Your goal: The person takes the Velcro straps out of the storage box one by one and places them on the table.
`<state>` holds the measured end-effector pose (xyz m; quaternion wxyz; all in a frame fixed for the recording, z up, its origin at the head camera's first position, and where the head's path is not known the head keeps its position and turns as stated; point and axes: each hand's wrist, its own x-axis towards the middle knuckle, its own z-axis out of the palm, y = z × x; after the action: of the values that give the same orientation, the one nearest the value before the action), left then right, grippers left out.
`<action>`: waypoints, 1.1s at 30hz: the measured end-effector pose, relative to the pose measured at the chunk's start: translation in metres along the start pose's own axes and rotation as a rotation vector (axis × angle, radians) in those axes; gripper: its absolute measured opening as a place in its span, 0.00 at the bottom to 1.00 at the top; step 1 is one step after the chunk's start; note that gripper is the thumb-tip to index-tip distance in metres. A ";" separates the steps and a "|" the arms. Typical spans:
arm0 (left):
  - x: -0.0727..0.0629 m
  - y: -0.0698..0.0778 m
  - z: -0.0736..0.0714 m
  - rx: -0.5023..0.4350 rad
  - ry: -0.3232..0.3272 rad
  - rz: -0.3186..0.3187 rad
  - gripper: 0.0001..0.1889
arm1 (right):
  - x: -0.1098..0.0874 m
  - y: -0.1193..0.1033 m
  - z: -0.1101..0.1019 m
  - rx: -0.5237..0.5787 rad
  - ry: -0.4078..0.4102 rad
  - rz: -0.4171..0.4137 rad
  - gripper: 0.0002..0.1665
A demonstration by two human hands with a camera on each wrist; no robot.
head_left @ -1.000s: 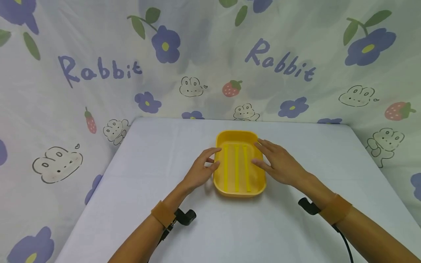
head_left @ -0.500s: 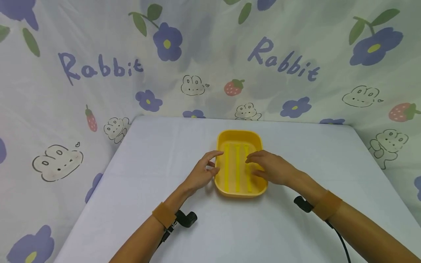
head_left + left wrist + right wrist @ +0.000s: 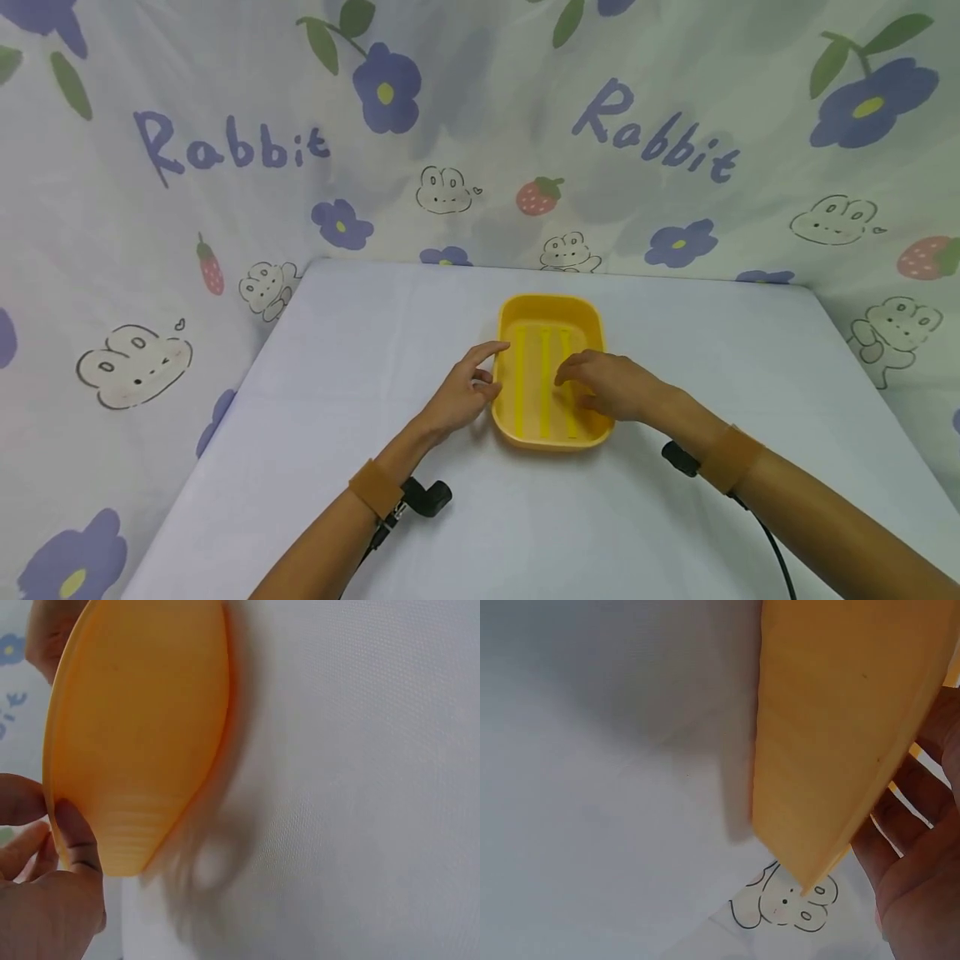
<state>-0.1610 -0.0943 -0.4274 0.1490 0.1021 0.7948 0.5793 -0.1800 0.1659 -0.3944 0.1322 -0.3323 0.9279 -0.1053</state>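
A yellow plastic tray (image 3: 551,312) with rounded corners sits on the white table. Inside it lie 3 thin, brighter yellow strips (image 3: 519,383), roughly parallel and running lengthwise. My left hand (image 3: 459,396) pinches the tray's left rim, with thumb and forefinger on either side of it in the left wrist view. My right hand (image 3: 618,385) reaches over the right wall into the tray, fingers bent down around the rightmost strip (image 3: 572,425). Thumb and fingers look apart there. In the right wrist view the fingertips are hidden behind the tray wall (image 3: 840,735).
A white cloth covers the table (image 3: 375,333). Behind and left hangs a curtain (image 3: 480,108) printed with rabbits, flowers and strawberries. Each wrist wears a brown band with a small black camera (image 3: 427,497); a cable trails from the right one.
My right hand has moved left and down from the tray's right rim into the tray, its fingers bending. My left hand stays at the left rim. The head view has shifted slightly.
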 end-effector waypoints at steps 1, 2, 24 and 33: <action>0.000 0.000 0.000 -0.001 0.000 -0.002 0.31 | 0.001 0.000 0.000 -0.006 -0.004 -0.009 0.19; 0.000 0.000 -0.001 -0.003 0.000 -0.002 0.31 | 0.003 0.000 0.001 -0.014 -0.007 -0.019 0.19; 0.001 -0.002 -0.001 -0.005 -0.003 -0.015 0.32 | 0.025 0.004 0.011 -0.121 -0.082 -0.098 0.14; 0.001 -0.002 -0.001 -0.002 0.002 -0.016 0.32 | 0.027 0.006 0.011 -0.146 -0.138 -0.099 0.09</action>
<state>-0.1621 -0.0953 -0.4292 0.1529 0.0948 0.7952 0.5791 -0.2004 0.1515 -0.4110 0.1656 -0.3927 0.9044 -0.0205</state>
